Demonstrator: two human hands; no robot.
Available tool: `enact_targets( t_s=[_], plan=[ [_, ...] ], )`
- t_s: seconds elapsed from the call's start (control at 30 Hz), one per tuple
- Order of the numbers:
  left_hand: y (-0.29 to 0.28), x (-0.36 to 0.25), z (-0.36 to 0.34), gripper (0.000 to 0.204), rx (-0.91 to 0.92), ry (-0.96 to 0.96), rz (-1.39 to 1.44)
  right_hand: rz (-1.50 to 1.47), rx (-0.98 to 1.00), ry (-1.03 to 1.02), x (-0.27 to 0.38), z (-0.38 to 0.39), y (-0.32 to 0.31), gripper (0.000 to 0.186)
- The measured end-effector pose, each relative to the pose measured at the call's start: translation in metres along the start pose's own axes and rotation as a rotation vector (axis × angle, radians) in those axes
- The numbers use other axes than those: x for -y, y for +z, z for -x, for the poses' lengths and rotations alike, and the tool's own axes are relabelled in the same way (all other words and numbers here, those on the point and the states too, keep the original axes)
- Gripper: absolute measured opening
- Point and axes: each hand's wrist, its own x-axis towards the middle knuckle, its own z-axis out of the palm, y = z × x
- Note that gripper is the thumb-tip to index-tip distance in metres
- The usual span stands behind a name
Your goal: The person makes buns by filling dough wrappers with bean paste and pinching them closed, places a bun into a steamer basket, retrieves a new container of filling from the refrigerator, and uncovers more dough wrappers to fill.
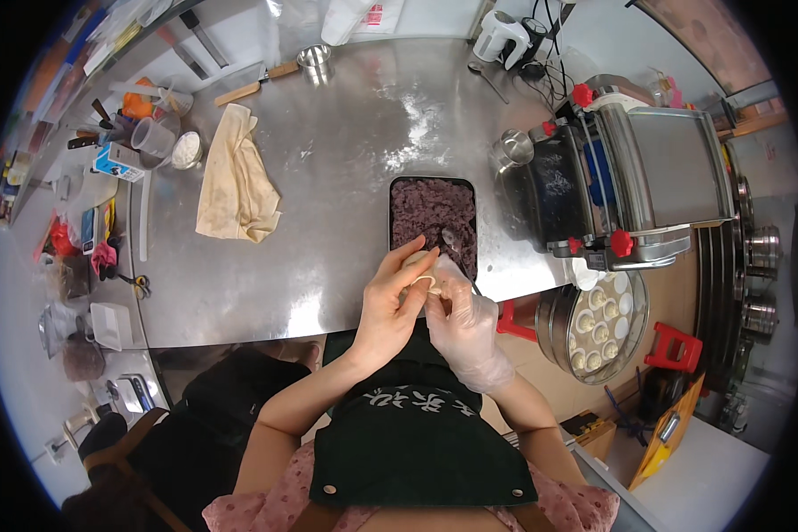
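Close to my body, at the front edge of the steel table, both hands meet around a small piece of pale dough (429,282). My left hand (388,300) is bare, its fingers curled round the dough from the left. On the right, my right hand (466,328) wears a clear plastic glove and pinches the dough's edge. Fingers hide most of the piece, so its inside cannot be made out. Just beyond them lies a dark rectangular tray (392,213) of mashed purple filling (431,206). A metal spoon (452,240) rests in the filling, partly behind my right hand.
A dough-rolling machine (669,168) with red knobs stands at the right, beside a metal cup (515,148). Below it, a round steamer (545,341) holds several white buns. A beige cloth (232,182) lies left; a wooden-handled tool (239,94) and steel cup (314,64) lie at the back.
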Motion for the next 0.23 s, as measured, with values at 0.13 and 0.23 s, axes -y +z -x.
enact_targets(
  t_s=[0.13,0.23],
  plan=[
    [-0.0027,-0.0070,-0.0004,0.038,-0.008,-0.035,-0.010,-0.026,-0.010,-0.075,-0.0042,-0.0048,-0.0001,0.023],
    [-0.0046,-0.0022,-0.0009,0.043,0.037,-0.005,-0.090,-0.067,0.063,-0.034,-0.0040,-0.0034,-0.0051,0.017]
  ],
)
